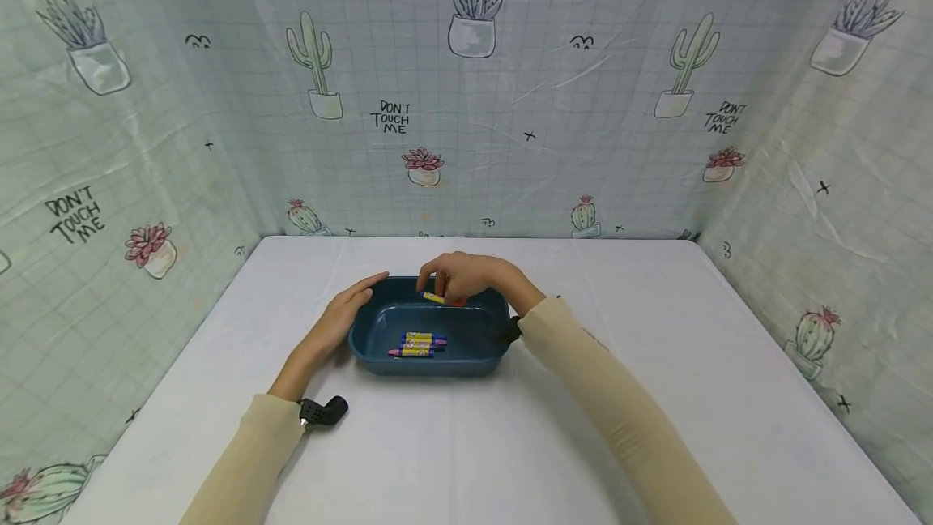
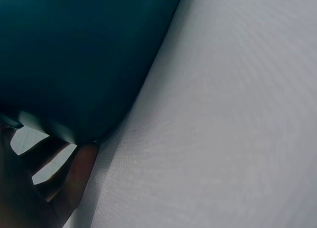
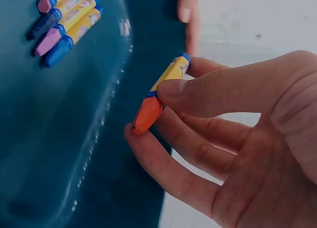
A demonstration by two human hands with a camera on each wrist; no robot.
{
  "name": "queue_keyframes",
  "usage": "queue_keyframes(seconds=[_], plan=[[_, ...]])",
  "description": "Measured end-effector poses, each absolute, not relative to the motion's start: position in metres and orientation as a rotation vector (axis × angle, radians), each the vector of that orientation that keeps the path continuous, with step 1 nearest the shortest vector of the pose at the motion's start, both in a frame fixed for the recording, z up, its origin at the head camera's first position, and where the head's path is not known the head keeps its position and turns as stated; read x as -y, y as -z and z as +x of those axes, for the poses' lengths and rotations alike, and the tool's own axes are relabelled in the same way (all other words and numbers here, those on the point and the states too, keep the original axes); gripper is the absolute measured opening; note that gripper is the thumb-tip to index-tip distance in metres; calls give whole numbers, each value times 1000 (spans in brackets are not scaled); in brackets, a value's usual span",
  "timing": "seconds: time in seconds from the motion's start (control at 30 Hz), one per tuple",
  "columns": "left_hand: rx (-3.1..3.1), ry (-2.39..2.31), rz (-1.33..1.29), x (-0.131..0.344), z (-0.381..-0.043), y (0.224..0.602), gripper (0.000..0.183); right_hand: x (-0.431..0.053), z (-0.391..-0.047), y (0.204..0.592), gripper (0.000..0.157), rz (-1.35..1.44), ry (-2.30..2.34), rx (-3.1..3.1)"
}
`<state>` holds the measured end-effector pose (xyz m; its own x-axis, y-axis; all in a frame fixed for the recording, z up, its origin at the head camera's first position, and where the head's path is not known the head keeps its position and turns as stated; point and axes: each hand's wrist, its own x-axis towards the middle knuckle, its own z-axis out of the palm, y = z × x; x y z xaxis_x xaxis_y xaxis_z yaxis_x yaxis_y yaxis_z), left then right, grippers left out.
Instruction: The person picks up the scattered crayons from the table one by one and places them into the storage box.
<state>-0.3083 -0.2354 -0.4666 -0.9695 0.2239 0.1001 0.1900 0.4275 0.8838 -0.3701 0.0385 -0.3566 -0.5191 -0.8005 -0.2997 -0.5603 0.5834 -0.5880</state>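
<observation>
A dark teal tub [image 1: 379,316] stands on the white table. My left hand [image 1: 342,316] holds its left end, thumb over the rim and fingers on the outer wall, as the left wrist view [image 2: 74,173] partly shows. Above the tub's far side, my right hand [image 1: 466,275] pinches an orange crayon [image 3: 149,113] in a yellow-and-blue wrapper between thumb and fingers. One fingertip touches its orange end. Several wrapped crayons [image 1: 417,345] lie side by side on the tub floor, left of its middle. Pink, purple and blue tips show in the right wrist view.
White cloth covers the table [image 1: 452,444] around the tub. A patterned curtain [image 1: 539,104] with cactus drawings closes off the back and both sides. A black wrist device [image 1: 323,411] is strapped on my left wrist.
</observation>
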Motion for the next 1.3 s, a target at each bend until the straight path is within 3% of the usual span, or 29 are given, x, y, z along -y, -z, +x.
queue_keyframes(seconds=[1.3], plan=[[-2589, -1630, 338, 230, -299, 452, 47, 10, -371, 394, 49, -922, 482, -2088]])
